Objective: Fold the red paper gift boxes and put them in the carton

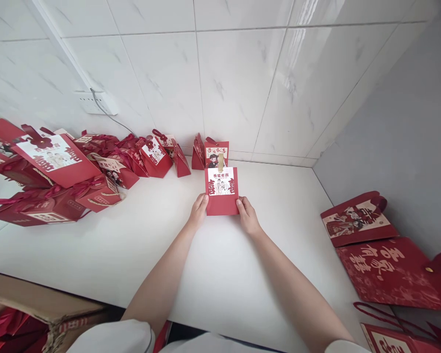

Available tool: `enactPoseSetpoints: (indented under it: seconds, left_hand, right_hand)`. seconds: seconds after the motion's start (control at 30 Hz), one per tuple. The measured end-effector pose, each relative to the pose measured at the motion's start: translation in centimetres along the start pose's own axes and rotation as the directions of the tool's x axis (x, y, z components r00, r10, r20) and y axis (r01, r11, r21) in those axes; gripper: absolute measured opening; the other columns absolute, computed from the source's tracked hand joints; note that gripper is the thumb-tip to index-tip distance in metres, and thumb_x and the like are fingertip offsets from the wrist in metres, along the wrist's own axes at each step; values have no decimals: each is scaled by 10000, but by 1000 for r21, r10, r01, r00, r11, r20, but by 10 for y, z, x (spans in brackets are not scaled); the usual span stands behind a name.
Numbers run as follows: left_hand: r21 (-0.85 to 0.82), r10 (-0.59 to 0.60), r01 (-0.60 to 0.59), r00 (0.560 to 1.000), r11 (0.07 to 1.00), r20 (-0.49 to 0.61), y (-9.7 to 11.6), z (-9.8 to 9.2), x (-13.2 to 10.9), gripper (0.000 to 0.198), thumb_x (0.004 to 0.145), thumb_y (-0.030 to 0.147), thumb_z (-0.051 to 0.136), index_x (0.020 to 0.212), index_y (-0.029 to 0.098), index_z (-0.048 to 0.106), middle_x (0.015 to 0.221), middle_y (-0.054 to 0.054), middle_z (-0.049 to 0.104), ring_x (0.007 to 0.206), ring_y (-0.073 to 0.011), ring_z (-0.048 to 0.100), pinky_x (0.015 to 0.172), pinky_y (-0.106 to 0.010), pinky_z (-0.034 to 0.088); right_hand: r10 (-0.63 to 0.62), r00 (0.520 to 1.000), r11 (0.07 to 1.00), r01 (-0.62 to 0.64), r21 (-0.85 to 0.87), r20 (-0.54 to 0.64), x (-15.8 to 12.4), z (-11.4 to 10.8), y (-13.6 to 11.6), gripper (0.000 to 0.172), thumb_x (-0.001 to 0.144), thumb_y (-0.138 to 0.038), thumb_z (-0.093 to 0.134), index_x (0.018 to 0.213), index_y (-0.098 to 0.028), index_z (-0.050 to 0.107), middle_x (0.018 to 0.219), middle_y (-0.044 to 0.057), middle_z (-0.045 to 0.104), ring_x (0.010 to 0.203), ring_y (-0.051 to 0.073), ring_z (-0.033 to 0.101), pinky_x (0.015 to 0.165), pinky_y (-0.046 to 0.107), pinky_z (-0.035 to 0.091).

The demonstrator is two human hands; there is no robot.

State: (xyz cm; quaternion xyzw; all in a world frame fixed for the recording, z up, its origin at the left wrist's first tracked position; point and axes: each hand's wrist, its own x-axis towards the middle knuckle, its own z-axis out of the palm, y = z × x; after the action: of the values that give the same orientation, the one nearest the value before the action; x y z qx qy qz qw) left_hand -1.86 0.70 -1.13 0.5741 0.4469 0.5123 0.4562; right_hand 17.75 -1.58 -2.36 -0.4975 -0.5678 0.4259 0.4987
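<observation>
Between both hands is a red gift box (222, 205), its front facing me. A white label with red characters and a drawn couple covers its upper part, and a gold strip shows at the top edge. My left hand (198, 212) grips its left side, thumb on the front edge. On the right side, my right hand (248, 215) grips it in the same way. The fingers behind the box are hidden. Just beyond it stands a smaller red box (216, 151) with a cartoon figure, partly covered by the held one. Beside that is a triangular red box (198, 152).
Many red gift boxes (68, 203) with ribbons crowd the left of the white table (275, 196). Larger red bags (397, 269) lean along the grey right wall. A cardboard carton (40, 294) with red ribbons sits at lower left. A socket (95, 102) with a cable is on the tiled wall.
</observation>
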Motion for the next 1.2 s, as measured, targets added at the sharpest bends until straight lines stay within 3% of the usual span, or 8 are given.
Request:
enactPoseSetpoints:
  seconds: [0.4,0.53,0.67,0.77,0.87,1.13,1.2]
  left_hand:
    - [27,-1,1,1000,1000,1,0,-1,0,457,906,554,428,1059,173,628,1117,-96,652,1106,-233,569,942,-352,444]
    - [-4,-75,75,997,997,20,5,-2,-1,486,888,573,446,1074,173,649,1108,-94,667,1078,-239,593,965,-379,438]
    - [-38,-137,146,974,989,182,14,-14,0,471,882,559,469,1137,202,640,1184,-83,650,1135,-243,572,1040,-396,388]
    - [-28,-218,244,905,969,366,18,-31,3,431,821,486,612,1142,200,639,1205,-86,642,1124,-250,577,1033,-399,390]
    - [18,-284,307,856,951,432,18,-44,6,462,714,393,745,1101,159,655,1170,-106,655,1083,-259,595,995,-394,409]
    - [7,-244,259,901,966,357,12,-45,6,305,681,388,748,844,142,670,1090,-100,678,1023,-248,618,960,-382,431]
    - [-4,-216,224,942,975,256,6,-46,9,314,681,398,738,861,152,659,1136,-98,662,1054,-246,608,985,-395,421]
  right_hand:
    - [4,1000,1000,-4,7,10,-1,-1,-2,367,941,-574,360,931,-235,501,1162,42,602,979,215,556,822,341,431]
    - [4,1000,1000,-4,4,9,-1,-1,-3,366,943,-575,352,914,-235,485,1145,40,604,975,213,555,824,335,429]
    - [10,1000,1000,-10,7,0,0,-2,-3,364,944,-572,346,910,-235,478,1126,38,606,960,207,551,817,327,423]
    - [15,1000,1000,-15,13,-3,0,-2,-3,372,937,-577,354,906,-229,480,1112,40,607,948,201,547,813,322,418]
    - [21,1000,1000,-21,22,-2,0,-3,-3,379,934,-578,361,901,-220,479,1121,38,607,953,192,546,812,308,413]
    - [20,1000,996,-19,86,-12,0,-1,-3,370,916,-579,417,861,-217,473,1178,43,610,975,190,562,819,305,429]
    - [5,1000,988,-2,154,-20,0,-1,-3,369,887,-583,480,848,-217,465,1174,54,618,979,194,582,826,308,448]
